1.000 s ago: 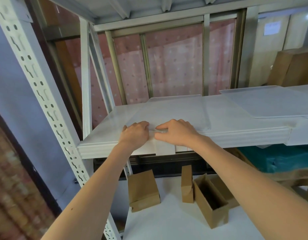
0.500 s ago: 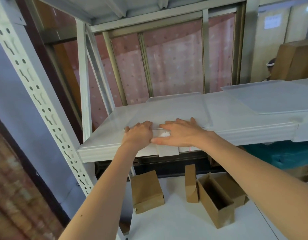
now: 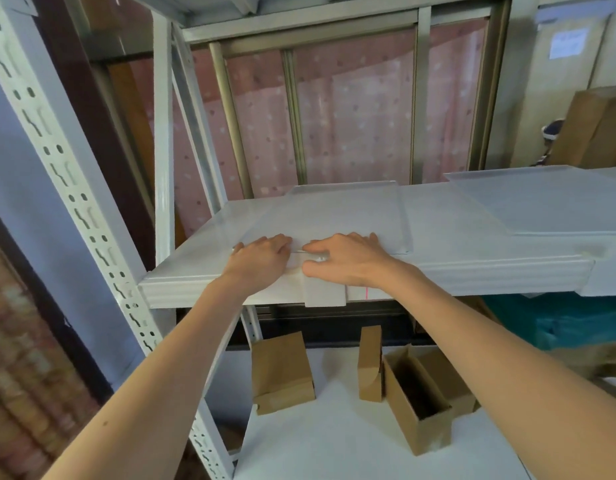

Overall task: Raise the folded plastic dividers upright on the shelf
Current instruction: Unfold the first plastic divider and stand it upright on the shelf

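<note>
Brown cardboard boxes (image 3: 282,372) stand on the lower white surface (image 3: 334,445), one open box (image 3: 417,400) among them.

We see our bare left hand (image 3: 261,259) and bare right hand (image 3: 348,261), forearms unsleeved, no rings or watch.

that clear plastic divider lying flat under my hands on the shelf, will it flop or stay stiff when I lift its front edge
The divider looks like a thin translucent sheet lying flat on the shelf, so it is probably light and may bow somewhat. Its straight edges suggest some stiffness. Its smooth surface could be slippery, so your left hand and right hand may need to pinch the edge.
</note>
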The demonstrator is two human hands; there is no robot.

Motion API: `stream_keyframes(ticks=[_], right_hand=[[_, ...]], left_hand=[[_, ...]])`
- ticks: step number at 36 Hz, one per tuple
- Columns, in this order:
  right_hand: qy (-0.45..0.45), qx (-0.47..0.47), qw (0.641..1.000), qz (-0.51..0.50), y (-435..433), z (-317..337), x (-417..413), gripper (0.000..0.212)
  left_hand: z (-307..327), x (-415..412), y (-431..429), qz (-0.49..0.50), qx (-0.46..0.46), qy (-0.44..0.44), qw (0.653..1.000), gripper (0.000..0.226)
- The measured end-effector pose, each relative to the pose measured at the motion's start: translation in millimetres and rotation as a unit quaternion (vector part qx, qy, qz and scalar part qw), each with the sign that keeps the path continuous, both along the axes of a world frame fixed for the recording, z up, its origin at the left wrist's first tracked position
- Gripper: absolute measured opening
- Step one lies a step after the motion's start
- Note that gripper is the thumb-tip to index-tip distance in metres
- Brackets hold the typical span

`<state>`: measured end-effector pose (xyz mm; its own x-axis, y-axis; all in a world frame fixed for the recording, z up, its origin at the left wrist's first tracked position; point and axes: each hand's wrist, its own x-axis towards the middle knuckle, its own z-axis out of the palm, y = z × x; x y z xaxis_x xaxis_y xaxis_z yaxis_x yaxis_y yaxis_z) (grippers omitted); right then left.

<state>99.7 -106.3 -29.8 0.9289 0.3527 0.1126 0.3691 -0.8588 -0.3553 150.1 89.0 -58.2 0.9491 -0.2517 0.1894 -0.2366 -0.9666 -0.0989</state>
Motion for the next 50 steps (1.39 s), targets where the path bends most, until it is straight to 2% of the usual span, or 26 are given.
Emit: stream_keyframes(ticks=[3,7,16,18,21,25,27,30,34,40,45,50], right_hand=[[0.006,0.021,1.0,0.011,-2.0,0.6,-1.2,0.056],[0.019,0.045,0.999,0.021,-6.6,5.6,-4.8,0.051],[0.019,0.047,0.998,0.022,-13.7,4.3,-3.7,0.056],[-0.001,0.021,1.0,-0.003,-15.1,2.5,-2.8,0.062],[-0.023,-0.08,0.996,-0.013,-17.8,-1.3,-0.9,0.088],[-0.051,-0.104,0.993,-0.031,-16.3,-8.7,-1.5,0.105],[-0.071,-0.1,0.992,-0.039,-14.4,-13.3,-0.5,0.101],[-0.099,-0.076,0.991,-0.051,-11.5,-15.3,0.8,0.085],[-0.087,-0.043,0.994,-0.046,-10.2,-11.3,0.3,0.076],[-0.043,-0.015,0.999,-0.018,-12.3,-5.3,2.8,0.071],[-0.033,0.003,0.999,-0.007,-16.2,-2.5,-0.1,0.058],[-0.024,0.008,1.0,-0.006,-16.7,-1.9,-0.2,0.061]], left_hand=[[0.6,-4.1,-0.5,0.001,-0.007,-0.003,1.0,0.065],[3.2,-7.0,-4.4,0.016,-0.076,-0.009,0.997,0.042],[4.6,-10.6,-7.2,0.022,-0.095,-0.016,0.995,0.041],[5.5,-10.6,-8.1,0.026,-0.091,-0.016,0.995,0.042],[4.7,-10.3,-10.3,0.012,-0.045,-0.017,0.999,0.042],[4.8,-11.5,-11.0,0.02,-0.054,-0.004,0.998,0.042],[4.4,-11.1,-11.4,0.029,-0.067,-0.001,0.997,0.043],[9.1,-15.4,-14.4,0.044,-0.103,0.001,0.994,0.043],[10.1,-18.2,-11.6,0.045,-0.121,0.004,0.992,0.043],[13.0,-26.3,-13.2,0.035,-0.077,-0.003,0.996,0.045],[16.3,-32.0,-16.6,0.041,-0.066,0.0,0.997,0.044],[16.4,-31.3,-16.2,0.041,-0.057,-0.003,0.998,0.045]])
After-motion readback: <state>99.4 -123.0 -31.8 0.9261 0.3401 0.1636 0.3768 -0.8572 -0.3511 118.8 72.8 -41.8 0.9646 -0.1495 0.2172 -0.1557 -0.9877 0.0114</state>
